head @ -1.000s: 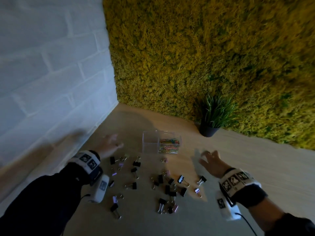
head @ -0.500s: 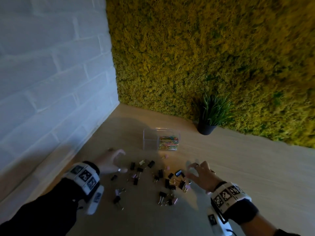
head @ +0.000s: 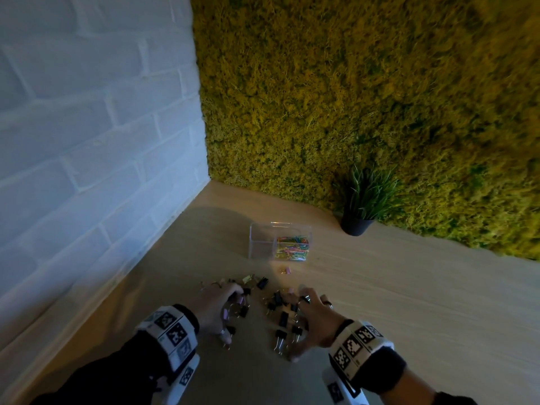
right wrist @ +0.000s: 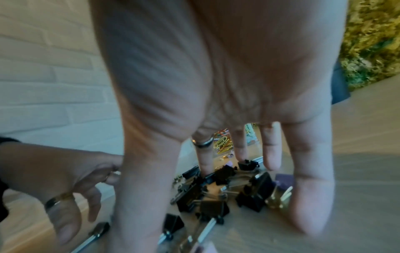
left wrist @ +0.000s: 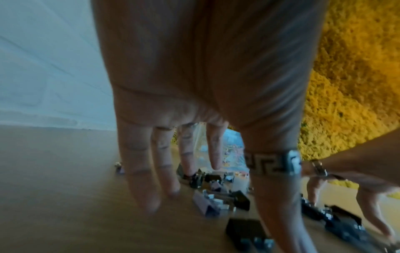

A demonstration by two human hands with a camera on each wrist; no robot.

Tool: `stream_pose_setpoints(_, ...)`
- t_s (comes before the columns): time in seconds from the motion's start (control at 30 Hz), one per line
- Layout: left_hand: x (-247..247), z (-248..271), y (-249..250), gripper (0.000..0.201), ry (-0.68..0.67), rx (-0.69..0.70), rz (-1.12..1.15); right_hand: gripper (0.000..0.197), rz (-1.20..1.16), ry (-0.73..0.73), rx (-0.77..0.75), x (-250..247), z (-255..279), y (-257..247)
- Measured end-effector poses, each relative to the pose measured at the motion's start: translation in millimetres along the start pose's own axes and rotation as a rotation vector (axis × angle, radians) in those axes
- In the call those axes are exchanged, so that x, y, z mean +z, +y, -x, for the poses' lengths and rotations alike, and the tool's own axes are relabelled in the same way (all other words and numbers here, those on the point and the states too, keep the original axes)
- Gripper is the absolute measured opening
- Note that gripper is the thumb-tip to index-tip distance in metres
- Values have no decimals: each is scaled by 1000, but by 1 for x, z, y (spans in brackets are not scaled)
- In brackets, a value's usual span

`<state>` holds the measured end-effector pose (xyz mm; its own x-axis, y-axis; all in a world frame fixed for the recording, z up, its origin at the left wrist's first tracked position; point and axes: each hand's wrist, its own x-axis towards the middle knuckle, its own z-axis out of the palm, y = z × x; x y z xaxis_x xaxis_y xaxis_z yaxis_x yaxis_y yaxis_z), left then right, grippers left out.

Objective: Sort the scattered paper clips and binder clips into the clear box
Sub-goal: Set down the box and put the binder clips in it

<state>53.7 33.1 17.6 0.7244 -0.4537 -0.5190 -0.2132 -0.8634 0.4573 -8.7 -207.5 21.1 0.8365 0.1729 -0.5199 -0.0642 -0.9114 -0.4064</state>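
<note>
between the two hands on the counter [head: 409, 302] sits the pile of binder clips [head: 282, 318], mostly black, a few pink/lilac, touching or just beside the fingertips on both sides. left hand [head: 217, 306] fingers spread and lowered onto the counter, raking at the clips on its inner side; no clip clearly pinched. right hand [head: 317, 324] also spread, fingers and thumb arched around the pile's other side, tips on or near the counter, nothing clearly gripped. clear box [head: 280, 241] well ahead of both hands, apart from them, two compartments: the one on the right-hand side holds coloured paper clips [head: 292, 248], the one on the left-hand side looks empty. one small pink clip [head: 285, 269] lies alone between box and pile.

progress judgement: paper clips look done, binder clips not started going in; all of them are on the counter. current step looks like herding them into one heap for a scoop. remaining: lift the heap, drop into the empty compartment, collect the stray.
</note>
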Motion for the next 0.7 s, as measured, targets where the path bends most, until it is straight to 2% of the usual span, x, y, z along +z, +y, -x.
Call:
stream_pose_setpoints(0.03, 1, 1, 1, 87, 17, 23, -48, 115, 19, 2, -19, 2, 0, 3)
stream_pose_setpoints(0.1, 3, 1, 4, 85, 43, 62, -131, 111, 46, 29, -61, 5, 1, 4)
stream_pose_setpoints(0.17, 7, -2, 6, 69, 69, 91, -166, 105, 56, 92, -82, 9, -2, 7)
stream_pose_setpoints(0.27, 8, -8, 8, 38, 139, 112, -102, 89, -16, 173, -100, 12, -9, 13)
stream_pose_setpoints(0.37, 7, -13, 9, 24, 183, 113, -68, 55, -47, 226, -92, 6, -13, 14)
stream_pose_setpoints(0.43, 6, -15, 10, 22, 210, 85, -66, 42, -53, 268, -113, 4, -17, 13)
stream_pose_setpoints(0.57, 10, -17, 12, 20, 269, 63, -51, 33, -58, 305, -82, 0, -24, 10)
stream_pose_setpoints(0.63, 12, -16, 10, 26, 303, 76, -28, 28, -48, 337, -80, -2, -26, 10)
stream_pose_setpoints(0.7, 13, -13, 8, 39, 273, 85, -2, 27, -28, 342, -85, -3, -27, 11)
